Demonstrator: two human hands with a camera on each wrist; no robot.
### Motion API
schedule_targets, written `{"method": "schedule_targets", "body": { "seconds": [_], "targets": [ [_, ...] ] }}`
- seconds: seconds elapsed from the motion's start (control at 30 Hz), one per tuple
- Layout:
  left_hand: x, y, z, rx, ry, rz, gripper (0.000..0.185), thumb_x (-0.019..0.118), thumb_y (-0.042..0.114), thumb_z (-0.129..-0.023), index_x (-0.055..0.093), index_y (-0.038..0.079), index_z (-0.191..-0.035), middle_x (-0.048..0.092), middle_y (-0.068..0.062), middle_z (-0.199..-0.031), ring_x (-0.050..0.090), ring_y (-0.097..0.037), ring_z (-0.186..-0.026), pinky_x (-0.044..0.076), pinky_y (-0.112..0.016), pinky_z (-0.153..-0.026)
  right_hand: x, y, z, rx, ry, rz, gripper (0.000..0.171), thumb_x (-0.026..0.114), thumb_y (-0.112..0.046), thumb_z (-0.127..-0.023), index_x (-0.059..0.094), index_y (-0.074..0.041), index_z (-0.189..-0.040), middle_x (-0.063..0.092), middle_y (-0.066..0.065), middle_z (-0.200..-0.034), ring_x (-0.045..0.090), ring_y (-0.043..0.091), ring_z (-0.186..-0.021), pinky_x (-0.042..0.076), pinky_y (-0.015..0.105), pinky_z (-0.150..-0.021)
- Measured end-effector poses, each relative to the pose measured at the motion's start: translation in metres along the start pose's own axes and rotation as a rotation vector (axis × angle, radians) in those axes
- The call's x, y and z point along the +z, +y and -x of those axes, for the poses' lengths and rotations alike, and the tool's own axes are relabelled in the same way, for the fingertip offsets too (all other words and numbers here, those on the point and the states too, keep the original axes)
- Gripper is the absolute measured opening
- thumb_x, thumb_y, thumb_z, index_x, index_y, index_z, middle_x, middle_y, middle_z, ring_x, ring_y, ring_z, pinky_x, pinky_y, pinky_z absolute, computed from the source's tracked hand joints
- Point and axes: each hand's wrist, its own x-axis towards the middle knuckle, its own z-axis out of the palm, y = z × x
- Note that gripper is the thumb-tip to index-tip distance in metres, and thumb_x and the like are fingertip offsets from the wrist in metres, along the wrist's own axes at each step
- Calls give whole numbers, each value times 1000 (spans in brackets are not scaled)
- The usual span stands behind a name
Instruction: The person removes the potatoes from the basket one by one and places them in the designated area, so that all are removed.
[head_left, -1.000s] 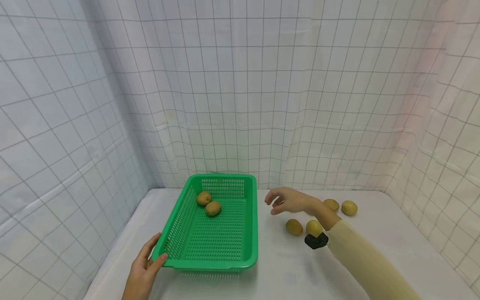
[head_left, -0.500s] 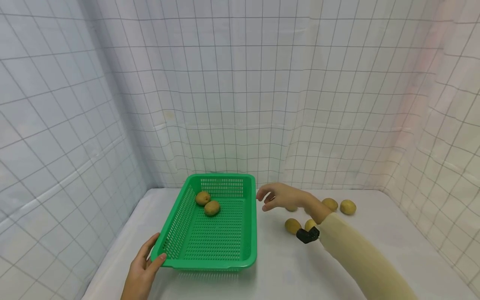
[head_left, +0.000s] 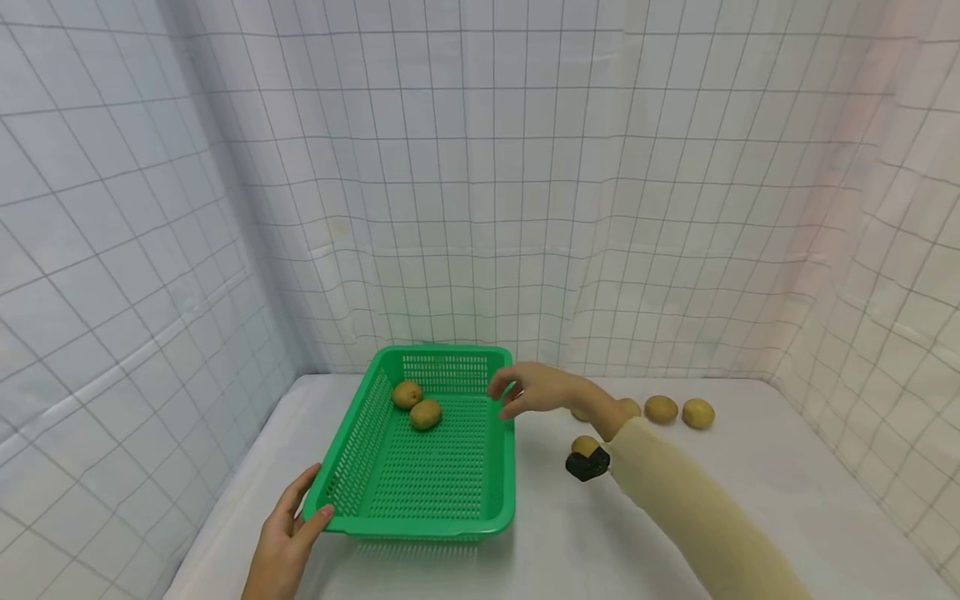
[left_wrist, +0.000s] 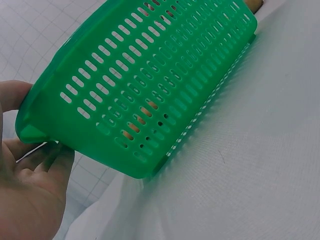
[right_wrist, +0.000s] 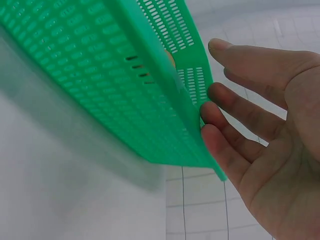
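Observation:
A green plastic basket (head_left: pixel 420 527) with slotted walls sits on the white cloth. Inside it, towards the far left, lie two potatoes (head_left: pixel 425 414). My left hand (head_left: pixel 283 537) grips the near left corner of the rim, thumb on top and fingers underneath, as the left wrist view (left_wrist: pixel 40 195) also shows. Over the basket's right rim is my right hand (head_left: pixel 536 388), its fingers loosely bent and apart. In the right wrist view that hand (right_wrist: pixel 270 120) holds nothing, and its fingertips are at or very near the rim; contact is unclear.
Right of the basket are several more potatoes (head_left: pixel 698 413) on the table, some partly hidden by my right forearm. A black wrist device (head_left: pixel 587 464) covers part of one potato (head_left: pixel 585 446). Gridded white curtains (head_left: pixel 480 208) enclose the table at back and sides.
My right hand has moved left from above the table to the basket's right rim, uncovering potatoes behind the forearm. The left hand stays on the basket corner.

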Motion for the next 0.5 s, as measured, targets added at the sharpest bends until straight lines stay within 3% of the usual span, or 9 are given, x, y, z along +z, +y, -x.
{"method": "schedule_targets", "body": {
  "seconds": [0.13,0.2,0.5],
  "targets": [
    [0,1,-1,5,-7,17,71,59,12,-108,15,-8,-160,10,-30,-164,45,10,-123,50,-14,-93,6,-5,-13,-16,-21,-30,35,80,-14,-93,68,-11,-126,65,2,-125,64,28,-116,56,33,-92],
    [0,1,0,13,-8,22,72,59,11,-107,15,-9,-160,9,-32,-164,45,14,-119,50,-14,-92,8,-9,-18,-27,-36,-34,36,80,-15,-93,68,-11,-127,65,1,-125,65,26,-114,56,32,-92],
    [1,3,1,8,5,30,71,59,12,-107,16,-9,-159,10,-31,-164,46,15,-119,49,-14,-94,21,-23,-41,-63,-91,-50,36,80,-10,-93,67,-6,-126,64,12,-127,64,30,-115,56,29,-92]
  ]
}}
